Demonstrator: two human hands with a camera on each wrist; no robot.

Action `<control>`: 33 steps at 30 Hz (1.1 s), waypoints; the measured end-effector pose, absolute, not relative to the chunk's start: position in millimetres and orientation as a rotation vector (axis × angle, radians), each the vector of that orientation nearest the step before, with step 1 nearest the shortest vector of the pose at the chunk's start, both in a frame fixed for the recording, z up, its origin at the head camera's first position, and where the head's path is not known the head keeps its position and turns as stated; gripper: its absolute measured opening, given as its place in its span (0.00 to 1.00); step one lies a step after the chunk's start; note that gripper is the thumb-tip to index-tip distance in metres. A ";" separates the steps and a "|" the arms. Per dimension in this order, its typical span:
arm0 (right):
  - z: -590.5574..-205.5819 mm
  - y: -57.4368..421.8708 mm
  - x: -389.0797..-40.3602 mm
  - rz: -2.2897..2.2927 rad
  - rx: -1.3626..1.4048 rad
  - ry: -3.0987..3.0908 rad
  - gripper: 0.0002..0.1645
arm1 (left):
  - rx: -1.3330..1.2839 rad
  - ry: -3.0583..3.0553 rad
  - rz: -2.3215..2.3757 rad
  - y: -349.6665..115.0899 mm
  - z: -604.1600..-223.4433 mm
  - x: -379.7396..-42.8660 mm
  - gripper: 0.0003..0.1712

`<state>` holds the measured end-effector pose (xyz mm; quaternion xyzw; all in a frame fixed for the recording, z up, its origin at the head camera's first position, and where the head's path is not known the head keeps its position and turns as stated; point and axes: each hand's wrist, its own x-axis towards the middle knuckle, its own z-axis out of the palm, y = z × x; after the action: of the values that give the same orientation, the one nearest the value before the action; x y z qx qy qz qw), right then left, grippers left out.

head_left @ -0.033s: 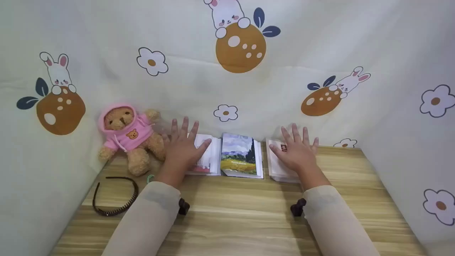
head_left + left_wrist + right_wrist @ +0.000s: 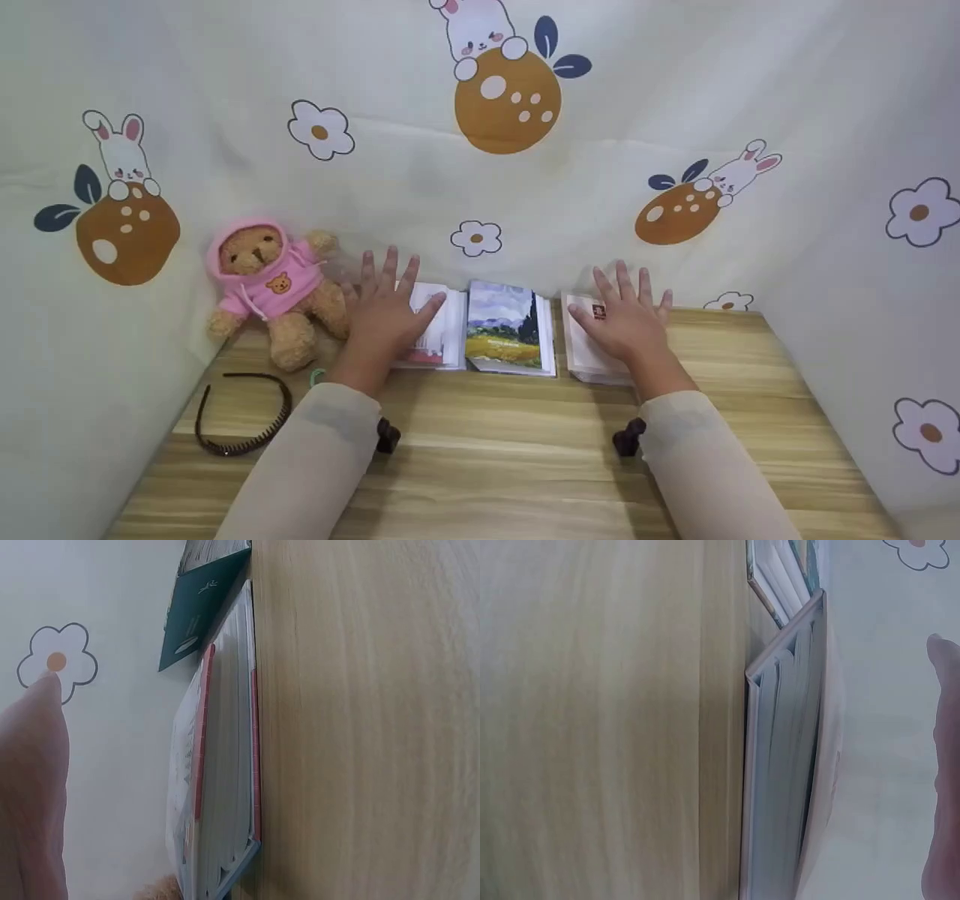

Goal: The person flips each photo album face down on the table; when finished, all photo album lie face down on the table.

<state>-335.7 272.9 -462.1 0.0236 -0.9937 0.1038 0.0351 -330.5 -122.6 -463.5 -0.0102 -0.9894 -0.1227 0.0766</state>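
Observation:
Three small hardcover books lie in a row at the back of the table. My left hand [image 2: 386, 319], fingers spread, is over the left book [image 2: 431, 337], which has a white cover with red at its lower edge. My right hand [image 2: 630, 322] is likewise spread over the pale pink book [image 2: 592, 367] at the right. Between the hands lies a book with a painted landscape cover [image 2: 502, 330]. In the left wrist view the thumb [image 2: 34, 780] stands apart from the left book [image 2: 225, 735]. The right wrist view shows part of the hand [image 2: 946, 772] apart from the pink book [image 2: 780, 772].
A teddy bear in a pink hoodie [image 2: 277, 285] sits at the back left against the patterned cloth [image 2: 405, 180]. In front of it lie a dark toothed headband [image 2: 244, 450] and a small green loop [image 2: 317, 376], partly hidden by the left sleeve. The wooden table [image 2: 495, 465] extends toward the front.

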 end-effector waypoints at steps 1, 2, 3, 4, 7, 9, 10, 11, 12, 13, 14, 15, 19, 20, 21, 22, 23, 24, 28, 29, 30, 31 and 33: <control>-462.2 273.1 -335.3 0.325 0.072 -3.052 0.58 | -0.030 -2.966 -0.362 -122.0 -463.5 -330.5 0.55; -462.4 273.2 -334.9 0.326 0.070 -3.053 0.58 | -0.030 -2.969 -0.364 -121.6 -463.5 -330.7 0.55; -462.7 273.4 -334.8 0.327 0.069 -3.052 0.58 | -0.030 -2.971 -0.358 -121.0 -463.5 -330.7 0.55; -462.4 273.3 -334.7 0.328 0.070 -3.051 0.58 | -0.028 -2.972 -0.352 -120.6 -463.2 -330.6 0.55; -461.5 272.9 -334.8 0.331 0.066 -3.043 0.57 | -0.029 -2.983 -0.356 -118.9 -462.6 -330.2 0.55; -461.3 272.7 -335.2 0.328 0.065 -3.041 0.57 | -0.031 -2.989 -0.348 -117.7 -462.8 -330.2 0.55; -461.0 272.4 -335.2 0.330 0.065 -3.041 0.57 | -0.031 -2.992 -0.349 -117.0 -463.3 -330.3 0.54; -460.5 272.2 -334.9 0.333 0.063 -3.041 0.57 | -0.030 -2.992 -0.342 -116.1 -463.9 -330.2 0.54; -460.2 272.2 -334.5 0.337 0.064 -3.041 0.57 | -0.030 -2.993 -0.339 -115.0 -464.5 -330.3 0.54; -459.9 272.3 -334.2 0.341 0.067 -3.043 0.57 | -0.026 -2.993 -0.339 -113.4 -465.1 -329.9 0.54; -459.4 272.7 -333.6 0.350 0.072 -3.045 0.58 | -0.024 -2.991 -0.340 -111.4 -465.9 -329.5 0.54; -459.1 273.5 -332.9 0.355 0.074 -3.045 0.58 | -0.022 -2.988 -0.349 -108.7 -466.6 -328.8 0.54; -457.7 279.4 -329.8 0.386 0.064 -3.044 0.58 | -0.044 -2.974 -0.422 -91.4 -469.7 -325.0 0.53; -457.5 281.2 -329.2 0.393 0.066 -3.042 0.58 | -0.053 -2.974 -0.446 -85.6 -470.5 -323.7 0.53; -457.4 283.0 -328.4 0.402 0.067 -3.037 0.58 | -0.062 -2.969 -0.468 -79.1 -471.5 -322.3 0.52; -457.2 284.8 -327.5 0.412 0.071 -3.029 0.57 | -0.075 -2.969 -0.500 -72.1 -472.4 -320.8 0.52; -457.0 286.8 -326.6 0.425 0.081 -3.016 0.57 | -0.088 -2.970 -0.527 -64.7 -473.0 -318.5 0.51; -456.8 288.8 -325.3 0.441 0.094 -3.001 0.56 | -0.100 -2.972 -0.552 -56.9 -473.9 -316.3 0.51; -456.0 299.4 -318.0 0.565 0.143 -2.921 0.52 | -0.168 -2.970 -0.631 -21.6 -477.4 -306.1 0.49; -455.7 302.5 -315.5 0.603 0.149 -2.901 0.51 | -0.193 -2.970 -0.651 -12.4 -478.2 -302.9 0.49; -455.7 305.8 -312.9 0.643 0.145 -2.886 0.50 | -0.224 -2.965 -0.689 -3.4 -478.9 -299.9 0.48; -455.5 309.0 -310.1 0.682 0.137 -2.872 0.50 | -0.255 -2.958 -0.726 5.2 -479.7 -297.0 0.48; -455.7 314.8 -304.7 0.752 0.104 -2.860 0.51 | -0.307 -2.952 -0.805 20.6 -480.9 -291.0 0.48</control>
<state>-304.7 314.8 -455.7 0.0349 -0.9625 0.2531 0.0910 -291.0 20.6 -480.9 -0.0997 -0.9594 -0.2616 0.0331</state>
